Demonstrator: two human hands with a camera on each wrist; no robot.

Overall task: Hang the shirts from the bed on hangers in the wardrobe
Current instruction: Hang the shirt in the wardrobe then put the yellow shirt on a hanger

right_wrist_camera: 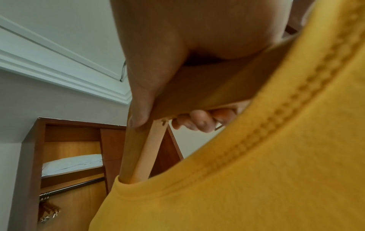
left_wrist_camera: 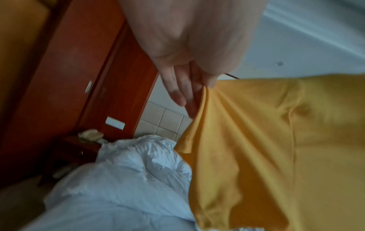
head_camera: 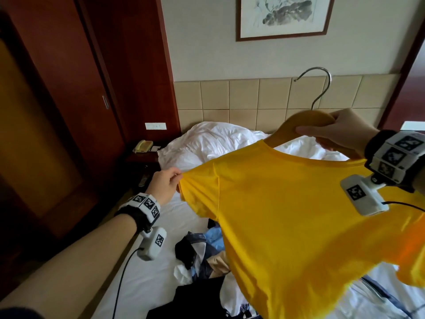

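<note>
Plain yellow shirt (head_camera: 299,226): right hand (head_camera: 342,132) grips its wooden hanger (head_camera: 299,122), left hand (head_camera: 164,185) pinches sleeve.

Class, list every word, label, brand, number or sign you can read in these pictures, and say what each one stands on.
No readable text in any view.
Wrist bands: black-and-white coded squares only, no letters or numbers.
Wall plate by the bed: marks too small to read.
Telephone: keys too small to read.
Framed picture: ink drawing, no legible writing.
Yellow shirt and wooden hanger: no print or brand shows.

Bed (head_camera: 147,268) — crumpled duvet (head_camera: 207,143), heaped clothes (head_camera: 202,256).
</note>
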